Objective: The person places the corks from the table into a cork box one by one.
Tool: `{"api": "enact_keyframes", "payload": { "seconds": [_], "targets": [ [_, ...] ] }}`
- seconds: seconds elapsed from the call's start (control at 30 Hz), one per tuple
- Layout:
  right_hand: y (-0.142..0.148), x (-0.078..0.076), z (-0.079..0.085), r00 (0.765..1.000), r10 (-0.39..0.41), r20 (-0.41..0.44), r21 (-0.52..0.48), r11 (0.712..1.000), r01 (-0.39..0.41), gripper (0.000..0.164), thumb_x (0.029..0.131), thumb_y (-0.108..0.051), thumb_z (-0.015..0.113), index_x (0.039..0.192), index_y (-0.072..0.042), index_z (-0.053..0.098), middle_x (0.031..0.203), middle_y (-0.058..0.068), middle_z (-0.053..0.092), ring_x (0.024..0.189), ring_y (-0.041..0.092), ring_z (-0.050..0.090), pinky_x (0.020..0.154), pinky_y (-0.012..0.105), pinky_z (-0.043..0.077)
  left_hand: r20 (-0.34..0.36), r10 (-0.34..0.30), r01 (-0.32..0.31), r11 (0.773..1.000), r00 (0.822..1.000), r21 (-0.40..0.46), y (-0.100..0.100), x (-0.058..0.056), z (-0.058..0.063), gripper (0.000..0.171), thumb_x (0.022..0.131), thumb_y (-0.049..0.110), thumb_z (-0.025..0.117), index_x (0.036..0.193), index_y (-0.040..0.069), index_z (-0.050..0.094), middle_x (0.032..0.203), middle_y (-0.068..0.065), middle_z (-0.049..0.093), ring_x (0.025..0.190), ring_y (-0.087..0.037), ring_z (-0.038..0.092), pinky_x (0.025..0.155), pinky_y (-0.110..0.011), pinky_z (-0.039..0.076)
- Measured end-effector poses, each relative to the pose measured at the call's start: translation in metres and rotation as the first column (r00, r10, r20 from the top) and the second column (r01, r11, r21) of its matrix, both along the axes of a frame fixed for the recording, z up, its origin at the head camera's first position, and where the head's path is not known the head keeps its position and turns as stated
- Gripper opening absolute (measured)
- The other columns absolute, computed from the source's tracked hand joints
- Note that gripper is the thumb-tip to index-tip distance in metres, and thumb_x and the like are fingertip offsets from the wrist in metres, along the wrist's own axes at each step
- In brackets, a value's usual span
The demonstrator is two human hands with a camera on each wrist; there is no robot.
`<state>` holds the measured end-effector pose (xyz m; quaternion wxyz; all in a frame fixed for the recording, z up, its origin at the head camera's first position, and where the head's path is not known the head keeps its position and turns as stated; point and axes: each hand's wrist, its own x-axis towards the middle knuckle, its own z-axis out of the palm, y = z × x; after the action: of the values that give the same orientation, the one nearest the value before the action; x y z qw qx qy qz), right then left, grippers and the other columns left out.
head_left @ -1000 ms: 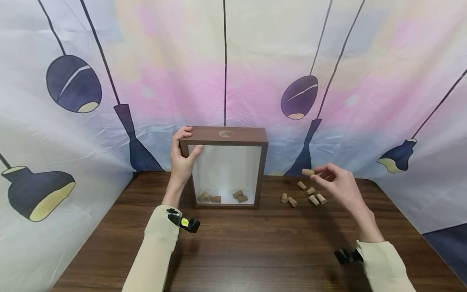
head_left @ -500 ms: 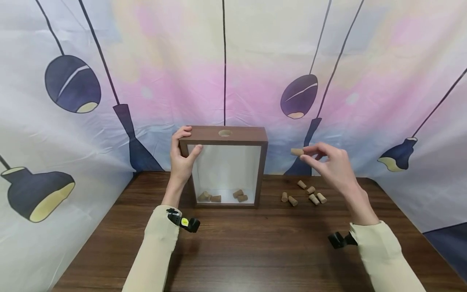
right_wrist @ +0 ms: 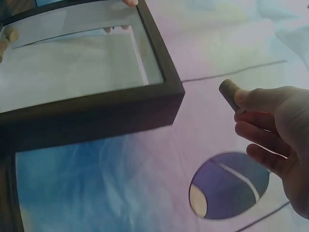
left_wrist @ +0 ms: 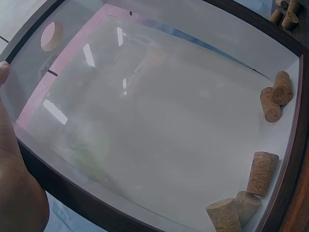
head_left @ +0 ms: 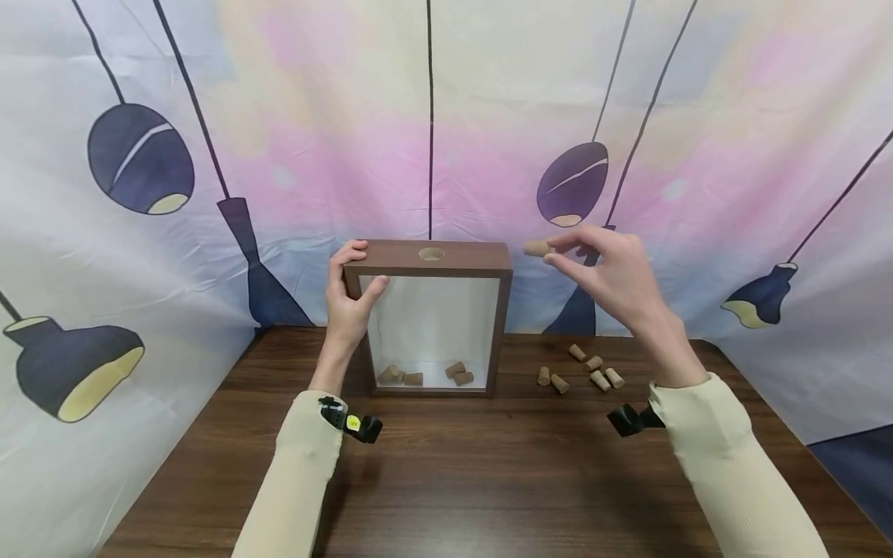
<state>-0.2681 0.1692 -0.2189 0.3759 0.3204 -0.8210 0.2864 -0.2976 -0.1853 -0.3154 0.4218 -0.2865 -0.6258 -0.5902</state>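
A brown wooden shadow box (head_left: 425, 258) with a clear front stands upright on the table, a round hole (head_left: 432, 254) in its top. My left hand (head_left: 346, 302) grips its upper left corner, thumb on the front and fingers over the top. Between thumb and fingers of my right hand (head_left: 614, 271) a cork (head_left: 537, 248) is pinched, held in the air just right of the box's top. Inside, several corks (head_left: 413, 379) lie at the bottom in two groups; the left wrist view shows one such cork (left_wrist: 263, 173) close up.
Several loose corks (head_left: 560, 384) lie on the dark wooden table (head_left: 488, 480) to the right of the box. Behind the table hangs a cloth backdrop (head_left: 335, 155) printed with lamps. A small black camera is strapped to each wrist.
My right hand has risen and moved left with the cork, from above the loose corks to beside the top of the box. The left hand and the box have stayed still.
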Motion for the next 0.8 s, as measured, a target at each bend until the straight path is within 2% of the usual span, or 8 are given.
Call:
{"api": "enact_keyframes", "payload": {
  "seconds": [0.1, 0.23, 0.47, 0.63, 0.8],
  "targets": [
    [-0.012, -0.002, 0.008, 0.999, 0.038, -0.014, 0.023, 0.999, -0.037, 0.015, 0.083, -0.011, 0.080, 0.098, -0.009, 0.077, 0.093, 0.005, 0.077, 0.079, 0.020, 0.069, 0.072, 0.022, 0.048, -0.004, -0.005, 0.005, 1.000, 1.000, 0.005, 0.000, -0.001, 0.000, 0.042, 0.084, -0.001, 0.068, 0.118, -0.014, 0.046, 0.138, -0.029, 0.046, 0.137, -0.026, 0.041, 0.119, -0.040, 0.023],
    [-0.029, -0.003, 0.018, 0.994, 0.110, -0.014, 0.063, 0.992, -0.109, 0.011, 0.084, -0.009, 0.078, 0.095, -0.008, 0.075, 0.093, 0.006, 0.077, 0.084, 0.021, 0.070, 0.077, 0.032, 0.051, -0.014, -0.008, 0.008, 1.000, 1.000, 0.014, 0.000, -0.003, -0.001, 0.042, 0.084, -0.002, 0.069, 0.117, -0.014, 0.046, 0.137, -0.029, 0.046, 0.137, -0.026, 0.041, 0.119, -0.039, 0.024],
    [-0.056, -0.011, 0.028, 0.981, 0.192, -0.022, 0.123, 0.974, -0.188, 0.011, 0.084, -0.009, 0.078, 0.094, -0.009, 0.075, 0.094, 0.004, 0.077, 0.088, 0.020, 0.072, 0.080, 0.036, 0.054, -0.014, -0.014, 0.014, 1.000, 1.000, 0.014, -0.001, -0.003, -0.002, 0.041, 0.084, -0.004, 0.068, 0.117, -0.015, 0.045, 0.138, -0.028, 0.047, 0.136, -0.024, 0.042, 0.118, -0.038, 0.025],
    [-0.076, -0.019, 0.034, 0.983, 0.182, 0.032, 0.202, 0.962, -0.184, 0.009, 0.087, -0.013, 0.076, 0.096, -0.013, 0.075, 0.096, 0.001, 0.077, 0.091, 0.017, 0.072, 0.087, 0.038, 0.054, -0.014, -0.013, 0.013, 1.000, 1.000, 0.004, 0.000, -0.003, -0.001, 0.041, 0.085, -0.002, 0.068, 0.117, -0.014, 0.045, 0.138, -0.028, 0.046, 0.136, -0.025, 0.041, 0.119, -0.039, 0.024],
    [-0.098, -0.025, 0.034, 0.988, 0.118, 0.096, 0.322, 0.936, -0.143, 0.008, 0.089, -0.015, 0.073, 0.097, -0.015, 0.073, 0.100, 0.000, 0.077, 0.096, 0.019, 0.071, 0.089, 0.037, 0.053, -0.015, -0.018, 0.018, 1.000, 1.000, 0.012, 0.000, -0.003, -0.002, 0.041, 0.086, 0.000, 0.069, 0.117, -0.013, 0.046, 0.138, -0.028, 0.046, 0.137, -0.025, 0.041, 0.118, -0.039, 0.025]
  ]
}}
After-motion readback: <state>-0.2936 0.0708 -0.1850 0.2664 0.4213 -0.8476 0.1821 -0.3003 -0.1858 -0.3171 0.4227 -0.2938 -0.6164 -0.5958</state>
